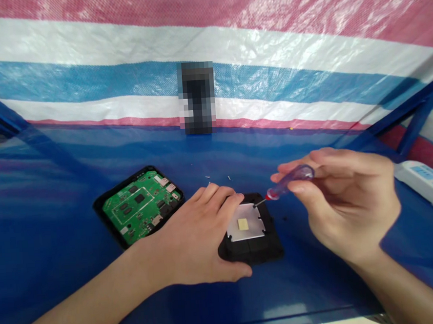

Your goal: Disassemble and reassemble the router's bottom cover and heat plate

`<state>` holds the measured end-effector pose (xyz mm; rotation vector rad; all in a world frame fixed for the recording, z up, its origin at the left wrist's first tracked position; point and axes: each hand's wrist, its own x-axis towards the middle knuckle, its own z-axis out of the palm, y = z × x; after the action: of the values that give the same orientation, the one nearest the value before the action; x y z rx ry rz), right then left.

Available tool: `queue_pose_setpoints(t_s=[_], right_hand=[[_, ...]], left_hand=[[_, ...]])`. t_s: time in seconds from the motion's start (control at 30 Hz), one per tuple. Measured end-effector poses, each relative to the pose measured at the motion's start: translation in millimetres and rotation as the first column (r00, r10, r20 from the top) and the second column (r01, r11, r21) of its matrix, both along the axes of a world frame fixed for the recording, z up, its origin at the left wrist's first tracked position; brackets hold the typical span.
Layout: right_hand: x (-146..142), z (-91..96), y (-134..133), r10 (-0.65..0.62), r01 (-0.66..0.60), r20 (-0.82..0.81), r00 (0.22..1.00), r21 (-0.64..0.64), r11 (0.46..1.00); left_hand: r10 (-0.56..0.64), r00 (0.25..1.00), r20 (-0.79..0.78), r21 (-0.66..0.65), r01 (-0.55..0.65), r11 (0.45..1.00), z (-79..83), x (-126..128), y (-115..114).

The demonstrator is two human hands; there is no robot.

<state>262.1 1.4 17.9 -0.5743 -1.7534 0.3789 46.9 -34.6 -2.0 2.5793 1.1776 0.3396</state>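
A clear purple screwdriver (291,181) meets the far right corner of a metal plate (255,232) on a black cover (256,250), its long axis slanting down and leftward from handle to tip. The right hand (351,202), to the right of the cover, pinches the handle narrowly between thumb and fingers. The left hand (192,239) clasps the cover in a wide span, thumb along its near edge, fingers over its far left part. The roughly square cover lies flat, slightly turned, with a pale yellow pad (243,224) at mid-plate.

Left of the cover, an open black casing (108,228) bares a green circuit board (138,206), its long axis angled, ports facing far and right. Small screws (229,178) lie loose just beyond the cover.

Everything sits on a glossy blue table (52,230) that mirrors the surroundings. Well to the cover's right is a white power strip (428,185); well beyond the cover, a pixelated dark object (198,99) stands upright before a shiny red, white and blue striped sheet (121,45). Blue metal bars (1,114) frame both sides of the workspace.
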Motion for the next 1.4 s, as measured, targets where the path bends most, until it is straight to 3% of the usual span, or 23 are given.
queue_pose_setpoints(t_s=[0.1,0.33,0.47,0.57,0.8,0.93,1.03,1.23,1.4], right_hand=[[3,0.2,5,-0.033,0.031,0.035,0.999,0.054,0.998],[4,2.0,-7,-0.012,0.026,0.152,0.988,-0.091,0.995],[1,0.9,-3,0.011,-0.01,0.031,0.999,-0.029,1.0],[3,0.9,2,0.003,-0.004,0.028,1.0,0.038,0.999],[3,0.2,-6,-0.006,0.013,0.102,0.995,-0.067,0.998],[1,-0.4,-1,-0.046,0.045,0.011,0.999,0.033,0.998],[4,1.1,2,-0.043,0.037,0.077,0.996,0.072,0.997],[4,0.2,-5,-0.004,0.011,0.086,0.996,-0.082,0.997],[2,-0.2,1,-0.013,0.013,0.027,1.0,0.013,1.0]], left_hand=[[0.001,1.0,-0.01,0.003,-0.001,1.0,-0.7,0,0],[0.02,1.0,-0.006,-0.006,-0.02,1.0,-1.5,0,-1],[0.015,1.0,0.015,-0.007,-0.015,1.0,-0.8,0,-1],[0.009,1.0,0.013,-0.003,-0.009,1.0,-0.4,0,-2],[0.016,1.0,-0.005,-0.012,-0.016,1.0,2.4,1,-1],[0.015,1.0,0.01,-0.006,-0.015,1.0,2.2,1,-1],[0.012,1.0,0.01,-0.002,-0.012,1.0,0.7,1,-2],[0.016,1.0,0.024,0.008,-0.016,1.0,0.9,2,-3],[0.011,0.999,0.031,-0.001,-0.011,1.0,1.8,2,-2]])
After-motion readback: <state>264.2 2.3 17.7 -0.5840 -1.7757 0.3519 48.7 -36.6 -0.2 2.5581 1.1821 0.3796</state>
